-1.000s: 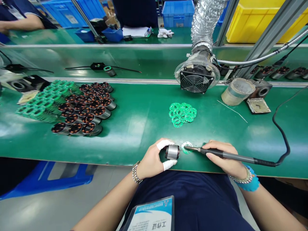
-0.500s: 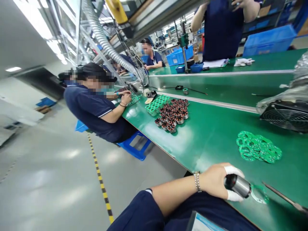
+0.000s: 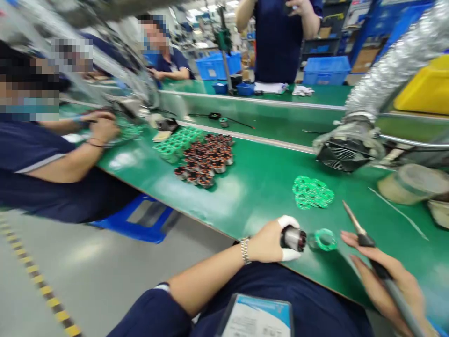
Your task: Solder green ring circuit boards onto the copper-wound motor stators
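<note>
At the near edge we list one badge on the wearer's dark shirt.

Left hand, one, wearing a metal watch and white finger covers: thumb and finger pinch a metal cylinder on its side, near the front of the bench. We cannot tell whether the cylinder touches the surface.

Right hand, one, blurred: closed loosely around a soldering iron, two fingertips jutting toward the left. The tip points away from the wearer; we cannot tell if it touches anything.

Green ring, one, lying on the bench between the cylinder and the right hand, just beside the cylinder's end.

Beyond these we count a pile of green rings, overlapping; a thin pale strand; and a round pot at right.

Further left: a block of dark-topped cylinders, upright in rows, next to a green-topped batch. A seated co-worker bends over the same bench.

Farther back we enter a black fan beneath a foil duct, white gloves, a standing person and a blue bin.
</note>
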`<state>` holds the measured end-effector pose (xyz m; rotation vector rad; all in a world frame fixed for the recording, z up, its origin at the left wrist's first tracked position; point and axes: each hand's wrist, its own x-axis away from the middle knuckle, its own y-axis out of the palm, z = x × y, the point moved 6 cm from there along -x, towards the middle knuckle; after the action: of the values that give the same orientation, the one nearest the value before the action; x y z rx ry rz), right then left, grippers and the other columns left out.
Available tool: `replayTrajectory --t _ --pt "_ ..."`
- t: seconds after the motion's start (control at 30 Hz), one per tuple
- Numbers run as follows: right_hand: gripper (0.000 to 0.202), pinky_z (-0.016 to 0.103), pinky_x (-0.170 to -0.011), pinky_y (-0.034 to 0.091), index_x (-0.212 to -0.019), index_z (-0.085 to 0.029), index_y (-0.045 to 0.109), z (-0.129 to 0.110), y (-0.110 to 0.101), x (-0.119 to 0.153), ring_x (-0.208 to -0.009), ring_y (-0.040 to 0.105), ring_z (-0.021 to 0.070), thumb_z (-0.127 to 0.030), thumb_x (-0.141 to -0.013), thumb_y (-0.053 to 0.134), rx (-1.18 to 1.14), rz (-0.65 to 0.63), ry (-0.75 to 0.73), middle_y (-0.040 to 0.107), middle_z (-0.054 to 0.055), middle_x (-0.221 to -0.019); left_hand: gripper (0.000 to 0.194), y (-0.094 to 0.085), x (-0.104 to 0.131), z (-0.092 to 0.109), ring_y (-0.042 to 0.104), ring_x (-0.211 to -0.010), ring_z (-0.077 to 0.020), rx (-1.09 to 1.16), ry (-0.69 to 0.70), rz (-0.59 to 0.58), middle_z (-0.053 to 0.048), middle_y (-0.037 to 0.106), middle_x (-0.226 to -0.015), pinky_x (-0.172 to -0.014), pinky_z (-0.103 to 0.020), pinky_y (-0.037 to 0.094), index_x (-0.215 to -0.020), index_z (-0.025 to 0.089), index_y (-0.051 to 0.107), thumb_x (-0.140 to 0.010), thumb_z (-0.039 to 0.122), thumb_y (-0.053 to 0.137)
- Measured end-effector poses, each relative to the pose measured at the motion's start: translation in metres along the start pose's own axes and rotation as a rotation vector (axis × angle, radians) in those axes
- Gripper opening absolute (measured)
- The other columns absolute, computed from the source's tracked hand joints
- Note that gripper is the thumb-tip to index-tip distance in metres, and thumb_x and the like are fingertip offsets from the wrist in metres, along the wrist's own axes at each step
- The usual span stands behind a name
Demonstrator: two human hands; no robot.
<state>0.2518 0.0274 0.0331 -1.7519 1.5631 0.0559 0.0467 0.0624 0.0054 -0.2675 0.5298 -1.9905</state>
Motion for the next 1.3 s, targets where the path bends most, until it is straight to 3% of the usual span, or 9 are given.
replayTrajectory --t 0.13,0.4,0.57,0.67,0.73,0.93,1.1,1.2,1.3 --pt "0.041 0.045 -0.101 0.04 -0.116 -0.026 0.044 -0.011 0.008 -0.004 -0.121 0.046 0.0233 -0.003 -0.082 0.05 0.017 -0.073 -0.09 0.056 0.007 -0.121 0.047 0.009 -0.002 0.006 0.061 -0.087 -0.0202 -0.003 0.091 -0.073 -0.007 0.063 -0.101 -0.08 -0.033 0.048 -0.106 0.018 0.055 -0.062 0.025 0.072" --pt "0.029 0.034 -0.095 0.047 -0.112 -0.02 0.051 -0.015 0.02 -0.017 -0.115 0.052 0.0198 -0.008 -0.087 0.043 0.165 -0.188 -0.074 0.06 0.01 -0.113 0.047 0.004 0.004 -0.011 0.049 -0.118 -0.029 -0.083 0.012 -0.024 -0.012 0.06 -0.113 -0.102 -0.051 0.032 -0.102 0.018 0.055 -0.061 0.027 0.076" --pt "0.023 0.03 -0.085 0.052 -0.107 -0.02 0.054 -0.012 0.023 -0.023 -0.095 0.062 0.0186 -0.012 -0.087 0.049 0.179 -0.134 -0.038 0.064 0.008 -0.1 0.085 -0.016 0.011 -0.008 0.048 -0.119 -0.0285 0.006 0.062 -0.029 -0.016 0.05 -0.127 -0.101 -0.048 0.037 -0.13 0.017 0.035 -0.059 0.033 0.078" --pt "0.023 0.03 -0.084 0.051 -0.107 -0.02 0.054 -0.012 0.025 -0.026 -0.094 0.062 0.0188 -0.011 -0.086 0.051 0.173 -0.105 -0.044 0.064 0.008 -0.099 0.051 -0.021 0.008 0.002 0.049 -0.117 -0.0236 -0.032 0.128 0.039 -0.012 0.052 -0.126 -0.101 -0.044 0.038 -0.122 0.02 0.045 -0.076 0.033 0.063" --pt "0.023 0.029 -0.084 0.051 -0.107 -0.02 0.054 -0.011 0.025 -0.026 -0.094 0.063 0.0186 -0.012 -0.086 0.052 0.177 -0.087 -0.036 0.064 0.007 -0.099 0.039 -0.014 0.005 0.005 0.051 -0.114 -0.0232 -0.131 0.171 0.035 -0.011 0.054 -0.123 -0.098 -0.043 0.041 -0.114 0.02 0.053 -0.078 0.033 0.06" --pt "0.022 0.028 -0.08 0.053 -0.106 -0.021 0.054 -0.005 0.024 -0.022 -0.089 0.065 0.0173 -0.014 -0.086 0.052 0.199 -0.055 -0.013 0.066 0.005 -0.097 0.058 0.003 0.014 -0.011 0.046 -0.117 -0.0302 -0.48 0.106 0.072 -0.015 0.055 -0.121 -0.1 -0.051 0.035 -0.123 0.015 0.047 -0.073 0.042 0.064" --pt "0.023 0.029 -0.079 0.054 -0.107 -0.022 0.054 -0.005 0.023 -0.022 -0.088 0.065 0.0175 -0.014 -0.086 0.051 0.209 -0.024 -0.008 0.067 0.005 -0.097 0.08 -0.001 0.029 -0.011 0.033 -0.128 -0.0338 -0.553 0.107 0.021 -0.019 0.041 -0.136 -0.102 -0.056 0.03 -0.137 0.014 0.028 -0.073 0.049 0.062" --pt "0.023 0.029 -0.08 0.053 -0.107 -0.022 0.053 -0.005 0.023 -0.023 -0.089 0.064 0.0173 -0.013 -0.086 0.052 0.204 -0.025 -0.019 0.066 0.005 -0.097 0.062 -0.004 0.029 0.002 0.031 -0.13 -0.0312 -0.531 0.225 0.047 -0.016 0.035 -0.141 -0.102 -0.053 0.032 -0.133 0.019 0.038 -0.079 0.043 0.058" --pt "0.023 0.028 -0.079 0.053 -0.106 -0.021 0.054 -0.005 0.022 -0.023 -0.087 0.064 0.0166 -0.012 -0.085 0.052 0.208 -0.022 -0.019 0.066 0.005 -0.096 0.036 0.005 0.027 0.009 0.029 -0.131 -0.0305 -0.536 0.36 -0.038 -0.01 0.034 -0.142 -0.102 -0.053 0.032 -0.119 0.027 0.054 -0.083 0.03 0.055"
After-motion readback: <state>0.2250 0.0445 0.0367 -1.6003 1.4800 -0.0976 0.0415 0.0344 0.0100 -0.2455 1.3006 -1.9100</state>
